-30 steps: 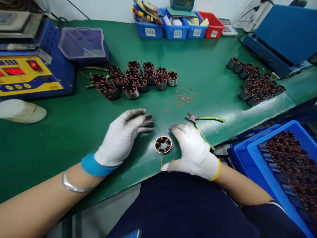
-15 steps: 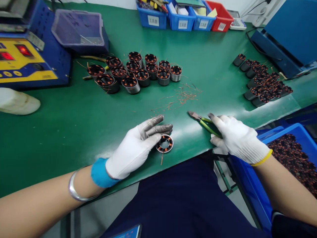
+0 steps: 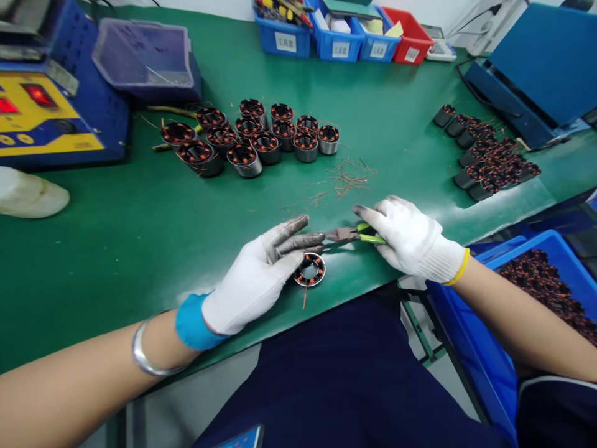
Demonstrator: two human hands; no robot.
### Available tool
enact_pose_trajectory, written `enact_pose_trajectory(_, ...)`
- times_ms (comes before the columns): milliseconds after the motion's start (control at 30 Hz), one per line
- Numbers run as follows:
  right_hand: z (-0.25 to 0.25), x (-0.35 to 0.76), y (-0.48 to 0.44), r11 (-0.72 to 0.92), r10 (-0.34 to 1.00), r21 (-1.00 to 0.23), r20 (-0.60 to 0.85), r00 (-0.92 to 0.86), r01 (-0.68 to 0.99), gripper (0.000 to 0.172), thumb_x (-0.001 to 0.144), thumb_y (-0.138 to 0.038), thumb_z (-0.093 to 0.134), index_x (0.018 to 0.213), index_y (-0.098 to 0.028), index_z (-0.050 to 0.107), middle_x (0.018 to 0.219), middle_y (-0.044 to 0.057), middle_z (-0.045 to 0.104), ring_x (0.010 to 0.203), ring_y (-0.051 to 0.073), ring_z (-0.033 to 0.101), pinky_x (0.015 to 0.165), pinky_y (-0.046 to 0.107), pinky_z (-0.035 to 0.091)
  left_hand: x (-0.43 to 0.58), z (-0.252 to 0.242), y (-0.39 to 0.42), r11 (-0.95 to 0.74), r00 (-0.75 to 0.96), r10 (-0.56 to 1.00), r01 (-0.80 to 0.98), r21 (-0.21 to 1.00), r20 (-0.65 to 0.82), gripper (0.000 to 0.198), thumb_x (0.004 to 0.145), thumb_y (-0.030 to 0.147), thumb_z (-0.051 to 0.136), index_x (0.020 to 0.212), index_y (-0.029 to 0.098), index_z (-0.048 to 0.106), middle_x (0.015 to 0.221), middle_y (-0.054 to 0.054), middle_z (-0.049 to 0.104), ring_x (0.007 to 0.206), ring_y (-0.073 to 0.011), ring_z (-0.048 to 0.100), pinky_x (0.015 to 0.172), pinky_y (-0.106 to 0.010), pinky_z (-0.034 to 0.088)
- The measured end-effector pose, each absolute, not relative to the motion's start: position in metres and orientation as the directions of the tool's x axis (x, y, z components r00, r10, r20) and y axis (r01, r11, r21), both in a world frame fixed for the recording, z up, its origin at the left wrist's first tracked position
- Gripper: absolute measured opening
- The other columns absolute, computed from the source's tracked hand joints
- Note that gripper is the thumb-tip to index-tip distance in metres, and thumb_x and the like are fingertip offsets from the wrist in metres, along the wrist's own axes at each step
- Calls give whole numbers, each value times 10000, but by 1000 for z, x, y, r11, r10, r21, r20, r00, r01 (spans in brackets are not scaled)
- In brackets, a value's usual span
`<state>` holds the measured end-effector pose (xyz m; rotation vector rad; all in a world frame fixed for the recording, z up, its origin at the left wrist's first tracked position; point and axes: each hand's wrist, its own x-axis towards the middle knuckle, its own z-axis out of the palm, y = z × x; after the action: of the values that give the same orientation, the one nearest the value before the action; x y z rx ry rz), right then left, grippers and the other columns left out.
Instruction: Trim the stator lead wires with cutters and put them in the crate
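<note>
Head view: my left hand (image 3: pixel 265 274), loosely extended, is touching the wound ring (image 3: pixel 319 278) near the tabletop's front edge (image 3: pixel 342 300) — my right hand (image 3: pixel 403 239), clamped on pliers (image 3: pixel 344 234), is pointing them leftward.

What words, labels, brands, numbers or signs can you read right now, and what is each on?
"工具盒": left blue bin; last character soft.
"工具盒": middle blue bin; last character soft.
"工具盒": right blue bin; last character soft.
Too small or blurred: red bin label, yellow panel markings, sticker above it, calculator keys.
I can read no brand or number.
</note>
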<state>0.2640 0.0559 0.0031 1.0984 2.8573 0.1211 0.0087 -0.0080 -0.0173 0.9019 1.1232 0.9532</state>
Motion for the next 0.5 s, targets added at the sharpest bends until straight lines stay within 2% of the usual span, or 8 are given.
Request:
enact_pose_trajectory(133,26,245,56,765,640,166,-88,-764,622,660,763,-213,532,1406,-120,420,1074,148,556,925,274,507,954,504,352,9,-17,-8,312,168,943,-138,940,-288,700,769,312,711,1378,109,432,1246,-187,652,1209,-310,588,1053,-471,459)
enact_pose_trajectory(367,40,239,59,732,676,256,-157,-720,632,641,746,-232,549,1374,-139,465,1068,152,567,924,293,541,919,499,369,8,-19,-7,297,195,945,-176,939,-262,655,791,250,684,1370,104,415,1266,-177,643,1190,-278,607,1045,-434,478)
enact_pose_trajectory(500,44,235,59,739,669,256,-171,-723,623,620,751,-244,542,1359,-145,475,1045,145,574,892,281,552,900,484,374,8,-20,-7,281,194,949,-165,945,-248,632,796,231,674,1365,108,428,1246,-167,657,1195,-268,605,1044,-420,481)
